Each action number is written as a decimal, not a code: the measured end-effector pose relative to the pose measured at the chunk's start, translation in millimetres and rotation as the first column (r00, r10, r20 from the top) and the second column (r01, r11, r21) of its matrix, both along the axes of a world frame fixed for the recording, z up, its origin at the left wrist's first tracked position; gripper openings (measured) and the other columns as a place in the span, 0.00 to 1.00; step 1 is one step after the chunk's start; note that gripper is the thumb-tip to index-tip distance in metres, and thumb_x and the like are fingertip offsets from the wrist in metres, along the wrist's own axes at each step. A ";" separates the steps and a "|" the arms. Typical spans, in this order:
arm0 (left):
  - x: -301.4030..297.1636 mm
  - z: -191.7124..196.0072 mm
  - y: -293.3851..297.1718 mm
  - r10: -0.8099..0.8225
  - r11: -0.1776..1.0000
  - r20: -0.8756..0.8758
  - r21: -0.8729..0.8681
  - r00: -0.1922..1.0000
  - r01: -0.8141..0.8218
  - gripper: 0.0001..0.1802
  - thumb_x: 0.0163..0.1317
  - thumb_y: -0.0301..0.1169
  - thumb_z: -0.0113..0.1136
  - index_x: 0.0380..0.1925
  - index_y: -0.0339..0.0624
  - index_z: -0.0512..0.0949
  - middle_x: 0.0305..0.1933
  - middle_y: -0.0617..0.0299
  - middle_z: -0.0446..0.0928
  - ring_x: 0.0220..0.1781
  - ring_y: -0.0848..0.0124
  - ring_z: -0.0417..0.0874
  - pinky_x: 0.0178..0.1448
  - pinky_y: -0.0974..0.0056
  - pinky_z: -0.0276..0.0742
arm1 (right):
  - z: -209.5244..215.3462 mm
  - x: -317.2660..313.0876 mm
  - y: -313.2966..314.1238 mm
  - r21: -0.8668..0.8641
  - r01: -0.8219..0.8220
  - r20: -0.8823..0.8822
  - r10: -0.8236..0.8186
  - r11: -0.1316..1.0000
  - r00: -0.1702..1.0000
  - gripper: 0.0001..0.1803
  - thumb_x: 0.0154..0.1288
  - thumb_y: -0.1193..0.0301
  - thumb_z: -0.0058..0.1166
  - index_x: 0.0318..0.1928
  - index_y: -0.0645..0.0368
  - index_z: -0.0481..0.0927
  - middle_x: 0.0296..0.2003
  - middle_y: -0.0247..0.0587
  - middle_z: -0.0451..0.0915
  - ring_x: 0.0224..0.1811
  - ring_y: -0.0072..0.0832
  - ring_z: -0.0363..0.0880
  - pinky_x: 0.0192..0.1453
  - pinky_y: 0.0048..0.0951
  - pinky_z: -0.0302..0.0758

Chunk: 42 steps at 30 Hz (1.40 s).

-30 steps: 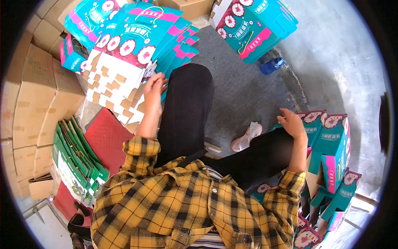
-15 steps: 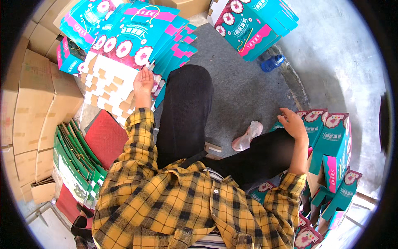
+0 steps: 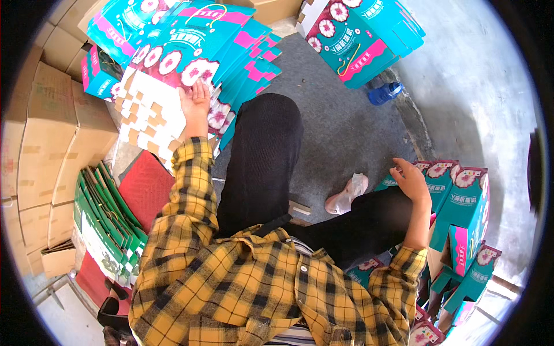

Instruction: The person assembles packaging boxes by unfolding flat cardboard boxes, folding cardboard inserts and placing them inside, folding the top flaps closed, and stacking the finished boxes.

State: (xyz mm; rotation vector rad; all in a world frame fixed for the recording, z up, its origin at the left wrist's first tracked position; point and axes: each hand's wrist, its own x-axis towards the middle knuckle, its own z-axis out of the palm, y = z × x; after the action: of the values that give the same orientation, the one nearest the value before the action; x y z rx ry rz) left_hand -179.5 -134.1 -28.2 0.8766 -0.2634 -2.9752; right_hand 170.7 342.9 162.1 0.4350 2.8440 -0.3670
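Note:
My left hand (image 3: 196,105) lies palm up at the near edge of a stack of flattened teal-and-pink gift boxes (image 3: 199,40). Its fingers are loosely curled and apart, against the lower edge of the top box, beside the white and brown flaps (image 3: 151,109). No grip on a box shows. Over my bent right knee hovers my right hand (image 3: 412,180), fingers bent and apart, holding nothing. Just beyond it stand several assembled teal boxes (image 3: 466,193) with maroon flower-print tops.
Another stack of flattened teal boxes (image 3: 360,40) lies ahead right, near a blue bottle (image 3: 385,93). Brown cartons (image 3: 47,138) line the left side. Green folded boxes (image 3: 107,222) stand beside a red mat (image 3: 146,187). A pink shoe in clear plastic (image 3: 347,194) is on the floor.
My left hand has shifted slightly left and farther up along the stack's edge. My right hand has barely moved. The whole view has shifted a little.

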 end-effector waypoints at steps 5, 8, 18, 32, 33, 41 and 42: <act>-18.5 9.5 -49.0 -0.002 0.895 -0.024 -0.447 1.000 -0.009 0.14 0.64 0.36 0.55 0.45 0.41 0.69 0.41 0.54 0.77 0.48 0.58 0.81 0.51 0.54 0.79 | 3.0 -5.1 -1.9 -0.026 -0.005 0.018 0.005 1.000 1.000 0.22 0.61 0.63 0.54 0.53 0.60 0.73 0.43 0.53 0.79 0.45 0.45 0.78 0.48 0.41 0.73; -4.9 36.7 -26.7 -0.070 0.851 -0.082 -0.524 0.994 0.017 0.20 0.64 0.32 0.57 0.53 0.35 0.66 0.48 0.53 0.71 0.46 0.58 0.80 0.50 0.58 0.80 | 4.8 2.4 -1.0 -0.024 0.061 0.067 -0.059 0.998 0.996 0.22 0.61 0.63 0.54 0.53 0.60 0.73 0.44 0.52 0.79 0.46 0.45 0.78 0.49 0.40 0.73; 83.7 183.1 59.4 -0.192 0.263 -0.449 -0.880 0.873 -0.395 0.20 0.61 0.27 0.60 0.52 0.32 0.71 0.47 0.56 0.75 0.47 0.68 0.77 0.52 0.62 0.76 | 7.3 9.1 0.6 0.033 0.013 0.009 -0.014 0.999 1.000 0.20 0.61 0.63 0.52 0.51 0.60 0.74 0.45 0.51 0.78 0.49 0.47 0.76 0.51 0.42 0.72; 61.3 195.9 163.9 -0.887 0.154 -0.237 -0.961 0.397 -0.230 0.14 0.62 0.31 0.59 0.46 0.38 0.76 0.39 0.65 0.78 0.39 0.80 0.76 0.42 0.73 0.72 | 14.5 19.5 9.7 0.060 0.107 -0.376 -0.077 0.992 0.923 0.16 0.60 0.67 0.53 0.48 0.58 0.74 0.44 0.48 0.77 0.47 0.46 0.76 0.49 0.41 0.74; 59.7 193.7 166.9 -0.892 0.154 -0.230 -0.964 0.388 -0.217 0.14 0.62 0.31 0.59 0.46 0.38 0.76 0.39 0.65 0.78 0.39 0.80 0.76 0.42 0.73 0.72 | 17.6 18.1 13.7 0.132 0.109 -0.535 -0.022 0.985 0.845 0.18 0.60 0.67 0.53 0.50 0.58 0.74 0.47 0.48 0.76 0.50 0.45 0.75 0.52 0.40 0.73; 64.0 200.8 173.9 -0.986 0.119 -0.123 -0.992 0.109 -0.040 0.17 0.63 0.33 0.57 0.51 0.38 0.73 0.42 0.64 0.78 0.42 0.77 0.79 0.44 0.70 0.76 | 62.4 -19.6 3.1 -0.641 -0.010 -0.195 -0.151 0.768 0.969 0.28 0.67 0.53 0.49 0.56 0.62 0.73 0.46 0.39 0.78 0.49 0.24 0.72 0.55 0.26 0.67; 67.2 203.4 174.4 -0.986 0.140 -0.142 -0.990 0.086 -0.020 0.17 0.64 0.33 0.57 0.51 0.38 0.73 0.42 0.65 0.79 0.41 0.77 0.80 0.44 0.70 0.77 | 59.6 -24.0 5.1 -0.637 -0.020 -0.199 -0.139 0.771 0.970 0.28 0.67 0.53 0.49 0.56 0.62 0.73 0.46 0.39 0.78 0.49 0.24 0.72 0.55 0.26 0.67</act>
State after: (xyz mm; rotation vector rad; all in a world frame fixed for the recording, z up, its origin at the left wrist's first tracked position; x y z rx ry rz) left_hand -112.3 40.3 175.2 -1.4103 -2.3291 -2.3612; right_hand 146.7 348.0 221.7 0.3510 2.6773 -1.4275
